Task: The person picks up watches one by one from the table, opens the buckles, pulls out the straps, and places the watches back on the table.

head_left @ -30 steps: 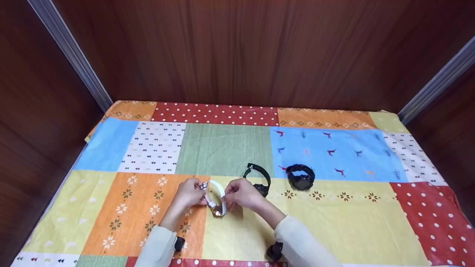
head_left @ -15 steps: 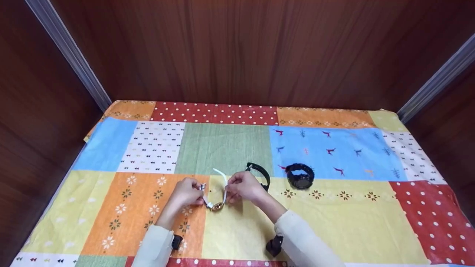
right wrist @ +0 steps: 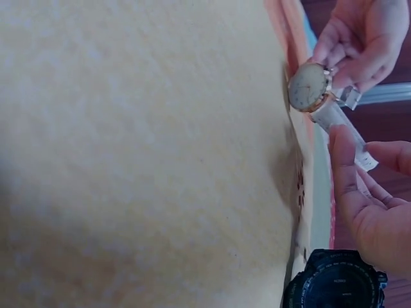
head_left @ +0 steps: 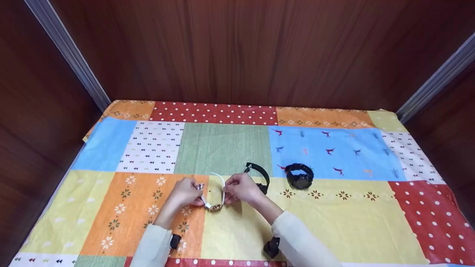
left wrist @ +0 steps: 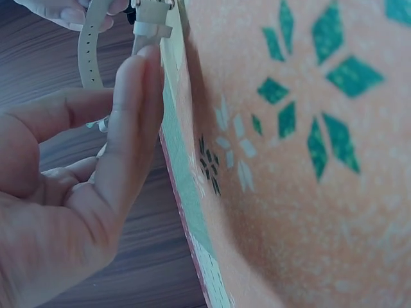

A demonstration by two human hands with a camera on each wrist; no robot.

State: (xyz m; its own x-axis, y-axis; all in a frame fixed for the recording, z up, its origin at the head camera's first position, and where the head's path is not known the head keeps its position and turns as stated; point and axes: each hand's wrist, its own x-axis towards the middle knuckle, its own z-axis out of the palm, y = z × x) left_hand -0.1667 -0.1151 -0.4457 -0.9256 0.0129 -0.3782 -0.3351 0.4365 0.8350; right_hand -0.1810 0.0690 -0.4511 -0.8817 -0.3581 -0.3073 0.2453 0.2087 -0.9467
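Observation:
A wristwatch with a white strap and gold-toned case (head_left: 215, 208) is held between both hands, strap unfastened. My left hand (head_left: 184, 191) pinches the buckle-side strap between thumb and fingers. The long strap piece is pinched by my right hand (head_left: 243, 189), its free end sticking up past the fingertips. In the right wrist view the round pale dial (right wrist: 308, 87) faces the camera. Punched holes show along the strap (left wrist: 88, 58) in the left wrist view. The left fingers partly cover the buckle side.
Just beyond the right hand stands a black-strapped watch (head_left: 262, 172), partly hidden by that hand. Farther right sits a chunky black watch (head_left: 300, 181). A patchwork-print cloth (head_left: 334, 218) covers the table, with brown wood panels (head_left: 237, 52) behind and at the sides.
The long strap piece, earlier curved close to the buckle side, now reaches farther away from the body. The watch case has tilted and risen slightly in the view. Both black watches stay put.

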